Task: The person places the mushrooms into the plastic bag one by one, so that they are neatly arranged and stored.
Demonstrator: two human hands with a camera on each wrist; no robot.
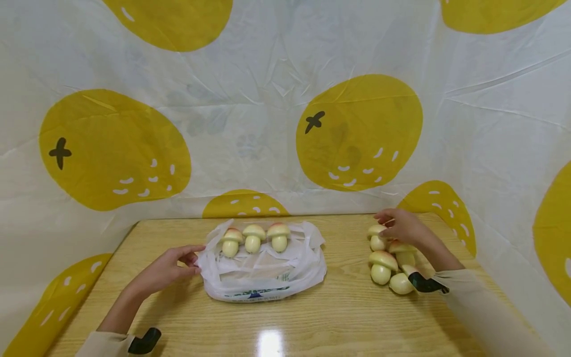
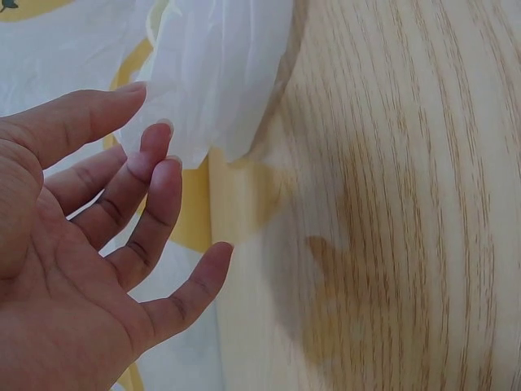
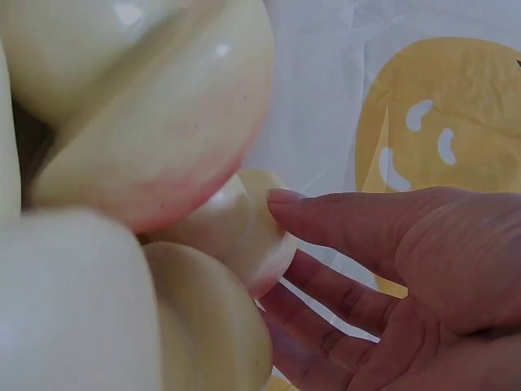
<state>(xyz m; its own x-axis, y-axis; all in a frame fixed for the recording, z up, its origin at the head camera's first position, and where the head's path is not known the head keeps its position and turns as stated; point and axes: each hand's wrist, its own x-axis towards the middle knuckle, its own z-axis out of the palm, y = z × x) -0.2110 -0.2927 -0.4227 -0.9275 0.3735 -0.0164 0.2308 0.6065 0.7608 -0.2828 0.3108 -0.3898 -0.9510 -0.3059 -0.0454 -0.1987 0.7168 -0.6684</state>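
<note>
My right hand (image 1: pixel 403 227) is at the far end of a cluster of toy mushrooms on the right. It grips the rearmost toy mushroom (image 1: pixel 377 239) by its cap, thumb (image 3: pixel 326 213) on one side and fingers curled round the other. More mushrooms (image 1: pixel 382 267) with cream stems and reddish-tinged caps lie close in front of it. At the left edge of a white plastic bag (image 1: pixel 263 292), my left hand (image 1: pixel 167 267) has its fingers loosely bent, fingertips right at the plastic. Three toy mushrooms (image 1: pixel 253 238) lie in a row at the bag's back part.
The wooden table (image 1: pixel 214 327) carries both groups, with bare wood between bag and cluster. A white cloth (image 1: pixel 250 124) with yellow fruit prints hangs behind and along both sides. Dark bands (image 1: pixel 144 341) show at the sleeve cuffs.
</note>
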